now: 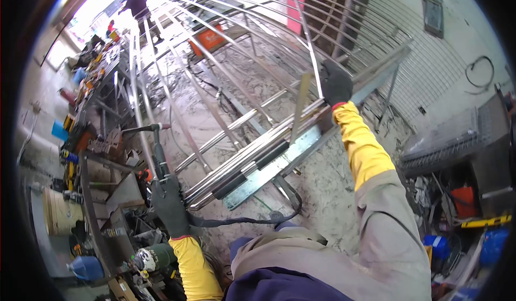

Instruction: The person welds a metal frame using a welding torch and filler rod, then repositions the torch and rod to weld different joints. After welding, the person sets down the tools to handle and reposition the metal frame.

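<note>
My left hand [170, 206], in a dark glove, is closed around a TIG welding torch [158, 153]. The torch points away from me, and a black cable [242, 223] trails from it to the right. At the upper right my right hand [336, 83], also gloved, is closed on the near end of a shiny metal bar [307, 35]. Below and between both hands, several metal tubes [258, 153] lie side by side on a steel beam [293, 153]. A large frame of long metal rods [207, 56] stretches away beyond them.
Tools and clutter crowd a workbench [99, 86] on the left. An orange box [207, 39] stands beneath the frame. A gas cylinder [355, 16] is by the right wall, near wire mesh [424, 75]. Another person [137, 6] is at the far doorway.
</note>
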`<action>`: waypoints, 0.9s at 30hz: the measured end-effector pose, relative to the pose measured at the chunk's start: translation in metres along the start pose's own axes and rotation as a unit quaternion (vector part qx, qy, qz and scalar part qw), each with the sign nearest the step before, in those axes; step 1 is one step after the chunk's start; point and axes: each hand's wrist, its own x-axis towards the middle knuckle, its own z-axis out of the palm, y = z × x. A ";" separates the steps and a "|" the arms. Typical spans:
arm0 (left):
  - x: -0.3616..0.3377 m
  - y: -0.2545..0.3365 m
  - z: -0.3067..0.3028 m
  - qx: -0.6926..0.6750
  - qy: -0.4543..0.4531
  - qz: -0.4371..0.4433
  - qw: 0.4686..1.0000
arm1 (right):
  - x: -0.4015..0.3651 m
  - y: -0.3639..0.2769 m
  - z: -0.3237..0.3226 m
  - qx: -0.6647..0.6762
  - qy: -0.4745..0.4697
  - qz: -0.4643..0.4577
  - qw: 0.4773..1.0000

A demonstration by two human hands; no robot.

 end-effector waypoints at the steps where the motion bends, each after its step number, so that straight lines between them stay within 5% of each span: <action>1: 0.002 -0.004 0.000 0.041 -0.010 0.003 0.999 | -0.001 -0.003 -0.002 0.005 0.004 0.005 1.000; 4: -0.003 0.013 0.001 -0.007 -0.008 -0.012 1.000 | 0.002 -0.009 -0.008 -0.009 -0.065 0.066 0.996; 15: 0.005 -0.007 0.002 -0.094 -0.027 -0.012 0.995 | 0.004 -0.012 -0.009 -0.045 -0.059 0.058 0.996; 19: 0.003 0.005 -0.005 0.042 -0.036 0.043 0.998 | 0.008 0.000 -0.002 0.014 -0.067 0.065 0.996; 27: -0.002 0.025 -0.001 -0.003 -0.024 0.023 0.999 | 0.017 0.027 0.015 -0.042 -0.058 0.026 0.997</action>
